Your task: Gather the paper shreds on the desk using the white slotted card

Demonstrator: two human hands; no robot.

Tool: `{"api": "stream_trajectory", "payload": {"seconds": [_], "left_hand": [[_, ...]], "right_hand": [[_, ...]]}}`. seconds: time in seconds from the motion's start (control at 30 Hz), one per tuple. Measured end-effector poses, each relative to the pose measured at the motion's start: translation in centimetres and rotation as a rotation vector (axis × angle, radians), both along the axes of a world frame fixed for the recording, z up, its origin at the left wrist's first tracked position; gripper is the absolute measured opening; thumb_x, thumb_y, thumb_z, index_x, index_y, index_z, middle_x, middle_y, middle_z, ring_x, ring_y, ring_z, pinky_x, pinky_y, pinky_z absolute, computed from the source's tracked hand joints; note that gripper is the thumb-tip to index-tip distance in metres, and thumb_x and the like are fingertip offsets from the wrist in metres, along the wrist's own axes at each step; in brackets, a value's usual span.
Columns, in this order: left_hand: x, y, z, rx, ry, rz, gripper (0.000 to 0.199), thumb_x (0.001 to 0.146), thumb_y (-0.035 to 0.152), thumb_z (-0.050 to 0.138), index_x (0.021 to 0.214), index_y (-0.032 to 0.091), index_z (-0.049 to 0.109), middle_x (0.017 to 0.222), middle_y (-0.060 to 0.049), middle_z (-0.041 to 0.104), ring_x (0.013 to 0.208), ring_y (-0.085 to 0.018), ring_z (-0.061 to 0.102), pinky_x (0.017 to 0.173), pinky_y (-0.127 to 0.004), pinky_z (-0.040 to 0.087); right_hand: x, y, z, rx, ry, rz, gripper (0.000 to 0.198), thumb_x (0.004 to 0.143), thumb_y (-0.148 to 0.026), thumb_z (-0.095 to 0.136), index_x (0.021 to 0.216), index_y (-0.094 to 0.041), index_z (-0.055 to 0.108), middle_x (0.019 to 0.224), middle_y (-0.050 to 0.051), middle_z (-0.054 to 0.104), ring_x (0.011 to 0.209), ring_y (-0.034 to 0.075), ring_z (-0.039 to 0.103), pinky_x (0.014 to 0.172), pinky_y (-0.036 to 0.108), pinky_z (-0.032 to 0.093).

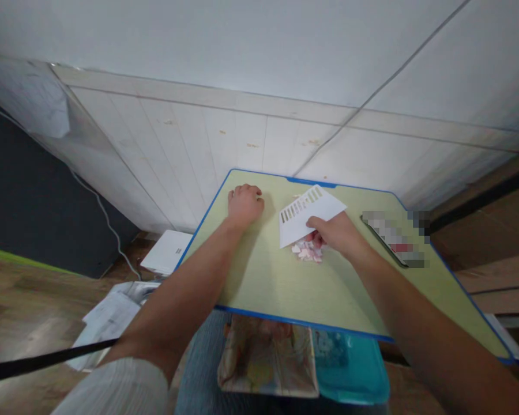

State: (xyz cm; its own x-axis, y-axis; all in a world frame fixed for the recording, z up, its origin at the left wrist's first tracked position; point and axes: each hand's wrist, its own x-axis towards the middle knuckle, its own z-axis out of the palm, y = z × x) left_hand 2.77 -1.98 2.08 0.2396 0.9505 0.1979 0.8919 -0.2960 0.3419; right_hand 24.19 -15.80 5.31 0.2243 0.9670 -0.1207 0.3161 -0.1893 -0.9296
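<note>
In my right hand (326, 230) is a white paper card (300, 223), pinched with the thumb on top. A row of small printed marks runs along the card's far left edge. Beneath the card and hand lies a small heap of pink and white pieces (309, 252), partly covered by them. My left hand (245, 203) rests palm down near the table's far left corner, fingers apart and slightly bent, with nothing visible in it. Both hands are over a pale yellow table (277, 288) with a blue rim.
To the right on the table lies a dark-edged flat object (389, 239), its surface pixelated. Below the near edge are a patterned fabric bin (268, 357) and a teal plastic container (352, 366). A white box (166, 252) and papers (112, 317) sit left. The wall (242, 132) borders the far edge.
</note>
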Motion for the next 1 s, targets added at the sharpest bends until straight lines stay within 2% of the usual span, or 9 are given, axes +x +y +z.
{"api": "stream_trajectory", "payload": {"seconds": [0.23, 0.43, 0.53, 0.6, 0.67, 0.77, 0.87, 1.0], "left_hand": [[0.4, -0.3, -0.2, -0.023, -0.002, -0.003, 0.043, 0.107, 0.022, 0.060, 0.140, 0.023, 0.088, 0.159, -0.016, 0.081, 0.155, -0.037, 0.068, 0.134, -0.055, 0.049], [0.3, -0.3, 0.0, -0.044, 0.002, -0.014, 0.043, 0.108, 0.023, 0.061, 0.142, 0.022, 0.088, 0.161, -0.016, 0.080, 0.157, -0.038, 0.067, 0.136, -0.055, 0.049], [0.3, -0.3, 0.0, -0.045, -0.003, -0.015, 0.042, 0.108, 0.023, 0.061, 0.141, 0.022, 0.088, 0.160, -0.016, 0.081, 0.157, -0.037, 0.067, 0.136, -0.055, 0.049], [0.3, -0.3, 0.0, -0.041, -0.001, -0.013, 0.042, 0.108, 0.023, 0.061, 0.140, 0.023, 0.089, 0.160, -0.016, 0.081, 0.156, -0.037, 0.068, 0.136, -0.054, 0.049], [0.3, -0.3, 0.0, -0.040, 0.006, -0.013, 0.042, 0.109, 0.023, 0.061, 0.140, 0.023, 0.089, 0.159, -0.016, 0.081, 0.156, -0.037, 0.068, 0.135, -0.054, 0.049], [0.2, -0.2, 0.0, -0.044, 0.013, -0.020, 0.043, 0.109, 0.023, 0.059, 0.141, 0.021, 0.089, 0.159, -0.017, 0.081, 0.155, -0.038, 0.068, 0.135, -0.056, 0.050], [0.3, -0.1, 0.0, -0.039, 0.007, -0.026, 0.044, 0.109, 0.023, 0.059, 0.142, 0.021, 0.089, 0.159, -0.017, 0.081, 0.155, -0.039, 0.068, 0.135, -0.057, 0.050], [0.3, -0.1, -0.2, -0.027, -0.008, -0.033, 0.042, 0.109, 0.023, 0.060, 0.139, 0.021, 0.089, 0.158, -0.018, 0.081, 0.155, -0.039, 0.069, 0.135, -0.057, 0.051]], "right_hand": [[1.9, -2.2, 0.4, -0.047, -0.084, -0.047, 0.017, 0.071, -0.035, 0.068, 0.059, -0.023, 0.068, 0.057, 0.011, 0.073, 0.041, 0.019, 0.059, 0.043, 0.030, 0.045], [3.2, -3.9, 1.2, -0.039, -0.126, -0.061, 0.020, 0.071, -0.038, 0.070, 0.058, -0.023, 0.068, 0.056, 0.012, 0.072, 0.040, 0.020, 0.060, 0.042, 0.031, 0.047], [3.2, -2.3, 2.1, 0.044, -0.095, -0.089, 0.016, 0.076, -0.033, 0.075, 0.065, -0.024, 0.068, 0.055, 0.009, 0.071, 0.040, 0.019, 0.059, 0.042, 0.030, 0.049], [2.6, 0.3, 2.5, 0.102, -0.037, -0.228, 0.009, 0.074, -0.024, 0.074, 0.071, -0.024, 0.066, 0.055, 0.006, 0.070, 0.038, 0.016, 0.055, 0.041, 0.027, 0.046], [1.7, 3.3, 2.6, 0.046, 0.023, -0.298, 0.010, 0.076, -0.018, 0.075, 0.084, -0.022, 0.069, 0.058, 0.006, 0.073, 0.039, 0.016, 0.057, 0.042, 0.025, 0.045], [0.9, 6.7, 2.2, 0.003, 0.043, -0.300, 0.018, 0.079, -0.015, 0.076, 0.097, -0.018, 0.073, 0.061, 0.006, 0.076, 0.040, 0.015, 0.060, 0.042, 0.023, 0.045], [1.2, 7.2, 1.4, -0.022, 0.045, -0.324, 0.018, 0.081, -0.013, 0.075, 0.098, -0.018, 0.072, 0.058, 0.003, 0.074, 0.037, 0.014, 0.056, 0.040, 0.021, 0.040], [2.6, 4.9, 1.2, -0.056, 0.056, -0.362, 0.013, 0.083, -0.013, 0.074, 0.092, -0.021, 0.068, 0.056, 0.004, 0.071, 0.037, 0.014, 0.055, 0.040, 0.021, 0.041]]}}
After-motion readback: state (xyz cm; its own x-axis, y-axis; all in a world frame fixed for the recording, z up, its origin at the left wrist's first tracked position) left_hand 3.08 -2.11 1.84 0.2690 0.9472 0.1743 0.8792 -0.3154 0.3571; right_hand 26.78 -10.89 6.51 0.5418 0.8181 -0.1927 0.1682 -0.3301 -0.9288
